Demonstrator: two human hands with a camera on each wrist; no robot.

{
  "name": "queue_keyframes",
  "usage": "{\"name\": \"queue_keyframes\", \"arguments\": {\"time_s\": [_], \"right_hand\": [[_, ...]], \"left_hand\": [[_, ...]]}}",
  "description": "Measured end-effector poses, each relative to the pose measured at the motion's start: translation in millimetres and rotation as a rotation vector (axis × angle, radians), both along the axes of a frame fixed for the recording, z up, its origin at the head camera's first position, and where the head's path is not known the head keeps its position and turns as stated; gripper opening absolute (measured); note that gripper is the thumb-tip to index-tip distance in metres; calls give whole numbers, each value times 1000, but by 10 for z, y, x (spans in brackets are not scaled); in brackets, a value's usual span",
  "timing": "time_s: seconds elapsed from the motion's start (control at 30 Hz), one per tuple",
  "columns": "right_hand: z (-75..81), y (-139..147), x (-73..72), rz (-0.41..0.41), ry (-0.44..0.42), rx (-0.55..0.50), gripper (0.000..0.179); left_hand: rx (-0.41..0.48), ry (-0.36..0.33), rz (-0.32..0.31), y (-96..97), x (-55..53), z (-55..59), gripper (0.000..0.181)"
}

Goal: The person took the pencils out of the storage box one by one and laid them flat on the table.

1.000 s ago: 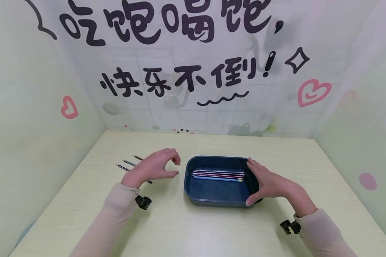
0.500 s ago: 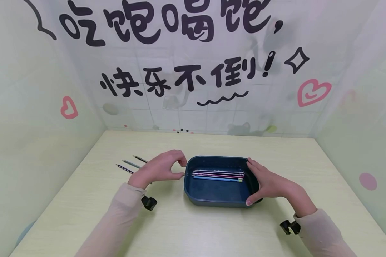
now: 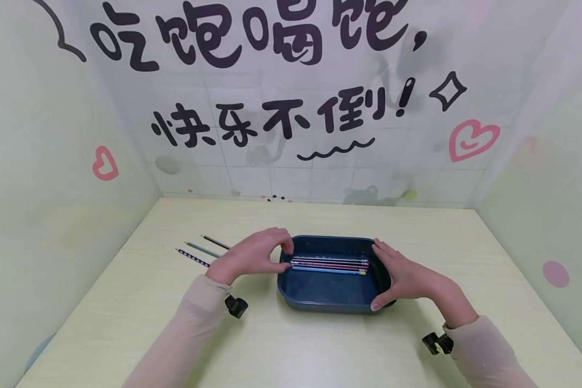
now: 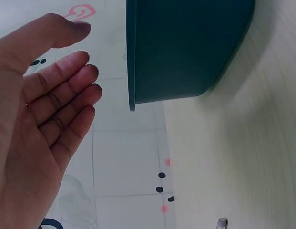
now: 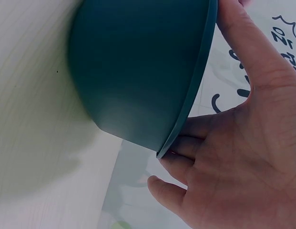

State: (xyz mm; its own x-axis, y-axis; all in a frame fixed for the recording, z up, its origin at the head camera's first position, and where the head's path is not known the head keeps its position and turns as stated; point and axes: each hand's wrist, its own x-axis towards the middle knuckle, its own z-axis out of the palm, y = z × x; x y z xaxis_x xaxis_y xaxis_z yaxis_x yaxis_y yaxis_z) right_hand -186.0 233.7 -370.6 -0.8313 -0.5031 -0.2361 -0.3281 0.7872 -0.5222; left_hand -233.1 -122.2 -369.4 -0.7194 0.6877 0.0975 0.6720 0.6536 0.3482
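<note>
left hand (image 3: pixel 256 255) loose, holding nothing, by left end of blue box (image 3: pixel 325 307); right hand (image 3: pixel 411 277) rests on its right end. pencils inside (image 3: pixel 328 270), loose pencils (image 3: pixel 202 249) on table (image 3: pixel 320 355). seems positioning step; next calls for left hand settling likewise.

A: Readable text?
B: Yes, head view, back wall (image 3: pixel 271 81), black Chinese characters. Upper line (image 3: pixel 257 28): "吃饱喝饱,". Lower line (image 3: pixel 286 116): "快乐不倒!", wavy underline (image 3: pixel 336 151) beneath its right half.
A: Other signs?
B: Four-pointed star outline (image 3: pixel 448 91) right of the exclamation mark. Pink heart (image 3: pixel 473 141) to the star's lower right. Second heart (image 3: pixel 105 163) on left wall (image 3: pixel 43 178).
A: Wrist views?
B: Right: black characters (image 5: pixel 285 44) sideways, cut off, can't read.
A: Pencils (image 3: pixel 328 270)?
B: Any print's too small to tell.
</note>
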Motion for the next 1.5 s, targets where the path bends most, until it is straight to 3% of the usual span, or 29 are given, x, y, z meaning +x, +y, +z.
{"name": "queue_keyframes", "arguments": {"time_s": [0.37, 0.73, 1.27, 1.5], "right_hand": [[0, 14, 0, -16, -8, 4, 131], [4, 3, 9, -15, -11, -10, 130], [1, -4, 9, -7, -10, -20, 131], [3, -8, 6, -13, -12, -21, 131]], "left_hand": [[25, -11, -84, 195, -20, -39, 24], [-5, -46, -131, 403, -17, -69, 23], [-60, -83, -178, 621, -13, -190, 27], [-113, -93, -155, 715, -11, -218, 30]]}}
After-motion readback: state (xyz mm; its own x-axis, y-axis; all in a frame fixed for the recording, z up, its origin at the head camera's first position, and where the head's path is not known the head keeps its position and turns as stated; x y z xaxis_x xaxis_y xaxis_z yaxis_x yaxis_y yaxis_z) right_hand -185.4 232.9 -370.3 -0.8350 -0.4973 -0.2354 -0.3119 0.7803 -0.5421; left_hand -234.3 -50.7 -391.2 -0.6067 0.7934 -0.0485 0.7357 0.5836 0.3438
